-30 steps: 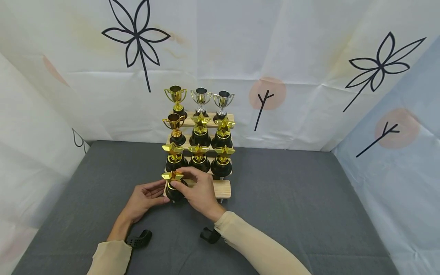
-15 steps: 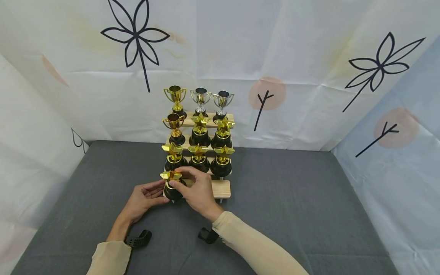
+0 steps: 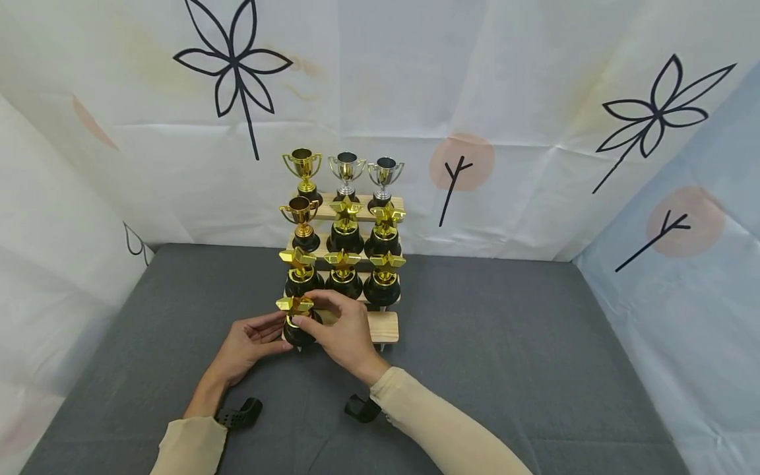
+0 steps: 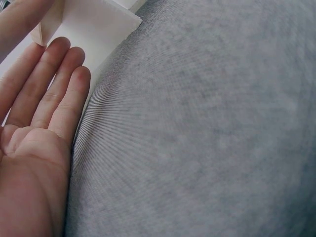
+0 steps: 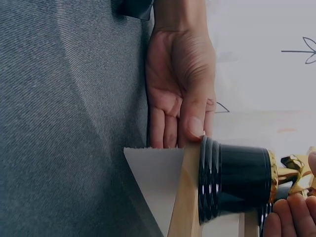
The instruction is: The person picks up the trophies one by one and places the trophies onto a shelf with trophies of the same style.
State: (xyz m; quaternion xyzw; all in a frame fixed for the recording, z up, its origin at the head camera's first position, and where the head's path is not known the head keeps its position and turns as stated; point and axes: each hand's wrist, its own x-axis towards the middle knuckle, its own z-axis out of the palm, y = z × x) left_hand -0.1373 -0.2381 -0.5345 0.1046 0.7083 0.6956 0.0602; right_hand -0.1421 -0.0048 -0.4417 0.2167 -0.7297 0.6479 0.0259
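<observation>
A gold star trophy (image 3: 295,305) on a black base (image 5: 232,177) stands at the left end of the lowest wooden step (image 3: 384,325) of a tiered stand. My right hand (image 3: 311,310) pinches it just under the star, and its fingertips (image 5: 291,217) show at the gold stem. My left hand (image 3: 274,332) lies open beside the step's left end, fingers (image 4: 54,84) straight along the white stand leg (image 4: 89,29). Its thumb (image 5: 195,123) touches the trophy's black base.
The upper steps hold star trophies (image 3: 342,260) and gold (image 3: 303,165) and silver cups (image 3: 347,168). The stand sits on a grey cloth (image 3: 505,343) near the back. White and blue fabric walls (image 3: 534,99) close in the back and both sides.
</observation>
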